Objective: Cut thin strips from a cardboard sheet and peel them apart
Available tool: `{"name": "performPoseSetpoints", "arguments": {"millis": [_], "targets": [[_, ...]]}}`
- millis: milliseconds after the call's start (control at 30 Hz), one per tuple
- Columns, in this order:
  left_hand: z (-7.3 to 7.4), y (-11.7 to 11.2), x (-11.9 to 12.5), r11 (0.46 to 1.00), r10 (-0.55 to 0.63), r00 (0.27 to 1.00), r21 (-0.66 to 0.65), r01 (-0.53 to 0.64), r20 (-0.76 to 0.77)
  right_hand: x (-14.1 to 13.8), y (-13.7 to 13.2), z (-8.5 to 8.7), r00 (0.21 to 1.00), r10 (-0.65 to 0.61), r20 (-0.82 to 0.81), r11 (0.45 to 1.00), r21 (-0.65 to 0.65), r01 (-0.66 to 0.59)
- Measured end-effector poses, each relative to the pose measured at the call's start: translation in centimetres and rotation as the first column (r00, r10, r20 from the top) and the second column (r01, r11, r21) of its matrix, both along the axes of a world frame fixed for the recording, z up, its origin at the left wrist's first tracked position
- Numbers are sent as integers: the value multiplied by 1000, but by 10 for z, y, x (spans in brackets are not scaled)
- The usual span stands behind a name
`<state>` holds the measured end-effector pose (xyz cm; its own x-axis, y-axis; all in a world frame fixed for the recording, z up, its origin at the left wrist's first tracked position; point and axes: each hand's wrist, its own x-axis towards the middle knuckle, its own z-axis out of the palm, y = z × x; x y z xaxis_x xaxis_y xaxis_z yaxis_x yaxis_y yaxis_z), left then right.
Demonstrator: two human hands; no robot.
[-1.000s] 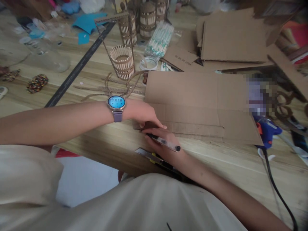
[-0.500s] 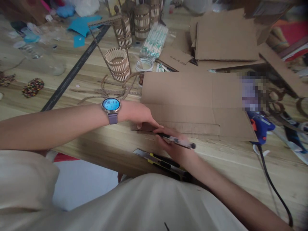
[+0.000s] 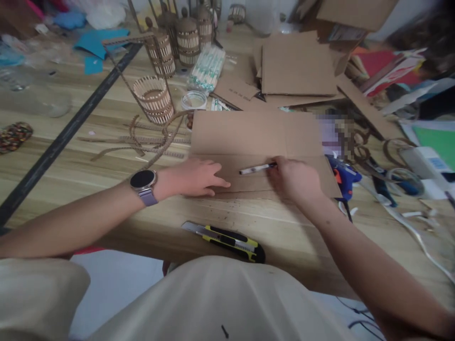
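A large brown cardboard sheet (image 3: 241,132) lies on the wooden table in front of me. My left hand (image 3: 201,177) rests on its near left part, fingers spread, holding nothing; a watch (image 3: 142,179) is on that wrist. Over the sheet's near right part is my right hand (image 3: 295,177), its fingers curled at the dark end of a pen (image 3: 255,168). The pen points left, nearly level with the sheet. Closer to my body lies a yellow and black utility knife (image 3: 227,241) with its blade out. My right fingertips are partly hidden.
Cardboard strips (image 3: 159,142) curl left of the sheet, near a slatted basket (image 3: 154,99) and a tape roll (image 3: 194,100). Stacked cardboard (image 3: 298,68) stands behind. A blue glue gun (image 3: 346,180) is at the right, and a long black strip (image 3: 71,132) at the left.
My right hand has moved away from my left, up and right over the sheet, and the pen now points left, lying flatter. My left fingers have spread. The view has shifted right.
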<state>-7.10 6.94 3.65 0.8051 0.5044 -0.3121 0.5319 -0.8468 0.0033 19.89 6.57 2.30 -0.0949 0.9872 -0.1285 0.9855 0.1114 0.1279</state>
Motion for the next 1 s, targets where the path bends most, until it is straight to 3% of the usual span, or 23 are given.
{"name": "performPoseSetpoints", "arguments": {"millis": [133,267,400,467,533,600,667,833,1000], "targets": [[-11,-2,-11,975,110,993,189,-116,42,22,3,2,996,-35,-83,996,75,41],[-23,-16,-28,928,245,954,242,-283,174,64,-16,9,987,-159,11,964,220,153],[-32,-51,-35,883,284,902,278,-378,326,82,-42,5,958,-247,144,962,151,226],[-32,-72,-32,912,241,878,214,-351,414,82,-49,0,957,-249,147,966,102,236],[-32,-93,-26,965,182,876,91,-247,447,80,-52,-6,960,-251,124,965,108,238],[-35,-111,-18,990,127,893,3,-142,432,81,-53,-10,966,-243,92,961,155,228],[-42,-123,-11,996,87,916,-3,-93,392,82,-53,-12,964,-255,79,949,210,234],[-56,-133,2,992,105,935,30,-123,339,79,-54,-10,933,-341,112,931,177,319],[-49,-130,11,990,137,938,-1,-144,318,70,-63,-5,942,-330,57,938,128,321]]}}
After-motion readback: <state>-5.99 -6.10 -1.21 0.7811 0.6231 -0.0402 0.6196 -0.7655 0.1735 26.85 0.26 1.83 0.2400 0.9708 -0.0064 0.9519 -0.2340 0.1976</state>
